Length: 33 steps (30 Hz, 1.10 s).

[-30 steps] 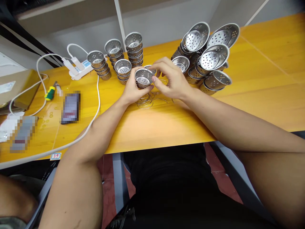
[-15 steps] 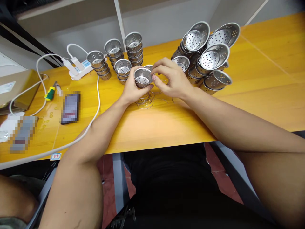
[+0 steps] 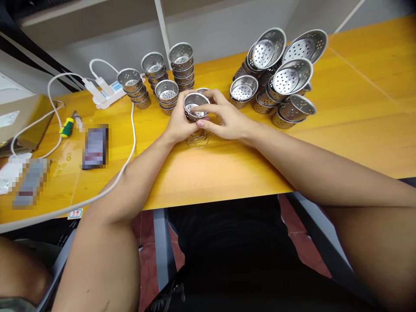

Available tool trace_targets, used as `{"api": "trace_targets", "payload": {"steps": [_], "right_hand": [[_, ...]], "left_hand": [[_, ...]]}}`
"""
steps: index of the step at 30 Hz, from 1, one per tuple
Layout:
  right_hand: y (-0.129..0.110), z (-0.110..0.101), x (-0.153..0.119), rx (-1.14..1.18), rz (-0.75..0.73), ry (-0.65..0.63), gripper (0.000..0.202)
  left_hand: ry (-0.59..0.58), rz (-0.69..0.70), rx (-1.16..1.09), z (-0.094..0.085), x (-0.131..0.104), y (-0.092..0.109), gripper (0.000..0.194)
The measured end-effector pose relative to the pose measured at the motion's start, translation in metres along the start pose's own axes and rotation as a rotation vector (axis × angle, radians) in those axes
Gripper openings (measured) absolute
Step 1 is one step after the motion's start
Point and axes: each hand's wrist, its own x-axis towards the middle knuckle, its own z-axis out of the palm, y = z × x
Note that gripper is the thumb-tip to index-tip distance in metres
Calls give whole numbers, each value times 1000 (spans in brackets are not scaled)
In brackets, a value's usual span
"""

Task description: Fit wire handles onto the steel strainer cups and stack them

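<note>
A small perforated metal cup (image 3: 196, 99) is held upright above the table, in front of me. My left hand (image 3: 178, 123) wraps round its left side, thumb towards me. With my right hand (image 3: 231, 116) I grip the near right part of the cup, a finger reaching over the rim into it and the thumb outside. Thin wire rings (image 3: 196, 141) lie on the table just under my hands. Another metal cup (image 3: 203, 90) shows only its rim behind the held one.
Stacks of perforated cups (image 3: 167, 93) stand at the back left. Larger stacked cups (image 3: 292, 78) lean at the right. Leftwards are a power strip (image 3: 112, 93), a screwdriver (image 3: 67, 127), two blurred-out objects and a white cable (image 3: 134, 134) crossing by my left arm.
My right hand has moved left and slightly down, from beside the cup's rim to a finger inside it and the thumb at its near side. My left hand keeps its hold.
</note>
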Motion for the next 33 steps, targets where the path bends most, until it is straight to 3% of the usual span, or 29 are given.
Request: {"api": "trace_targets", "payload": {"steps": [7,14,19,25,29,33], "right_hand": [[-2,0,-1,-32,-3,39,63],[-9,-13,1,-117,40,1,82],[-7,-17,2,-128,-24,-42,70],[-16,-37,6,-154,-9,-180,91],[-20,-68,6,-426,125,-280,75],[-26,-91,3,-786,251,-544,62]], "left_hand": [[-24,23,-34,0,0,5,101],[-16,35,26,1,2,-4,108],[-53,70,-28,1,2,-3,103],[-166,61,-35,6,-2,6,116],[-235,10,-78,4,-5,12,113],[-199,-11,-58,-3,-3,8,104]]}}
